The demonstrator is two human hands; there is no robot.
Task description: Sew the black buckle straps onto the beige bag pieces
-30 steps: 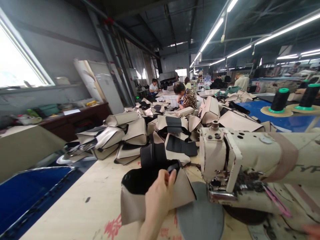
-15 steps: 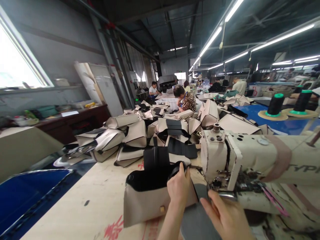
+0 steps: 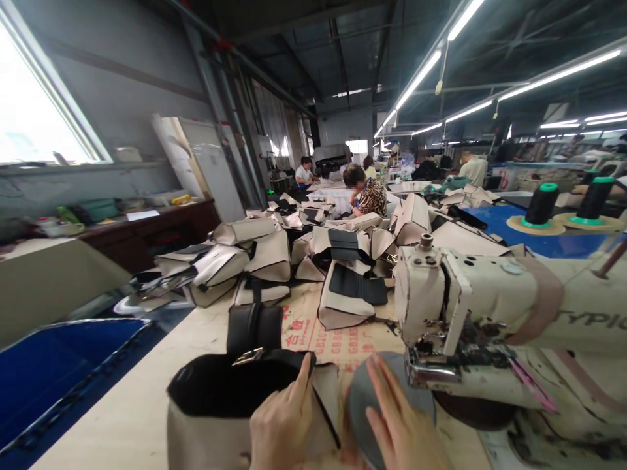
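Note:
A beige handbag (image 3: 210,434) with black lining and a black flap stands with its mouth up at the front of the wooden table. A gold-coloured buckle (image 3: 249,356) shows at its back rim. My left hand (image 3: 284,418) grips the bag's right side, index finger stretched along the rim, thumb hidden. My right hand (image 3: 399,421) lies over a round grey plate (image 3: 362,385), fingers extended and holding nothing. Just right of that hand is the arm of a sewing machine (image 3: 435,294).
Many similar beige bags (image 3: 272,254) are heaped across the back of the table (image 3: 122,405). A blue bin (image 3: 63,372) stands at the left. Black thread cones (image 3: 540,205) stand behind the machine. Co-workers sit beyond the heap, one in a patterned top (image 3: 371,198).
The handbag has moved left and toward me, away from the sewing machine, with my left hand on it. My right hand has shifted left from the machine's arm onto the grey plate.

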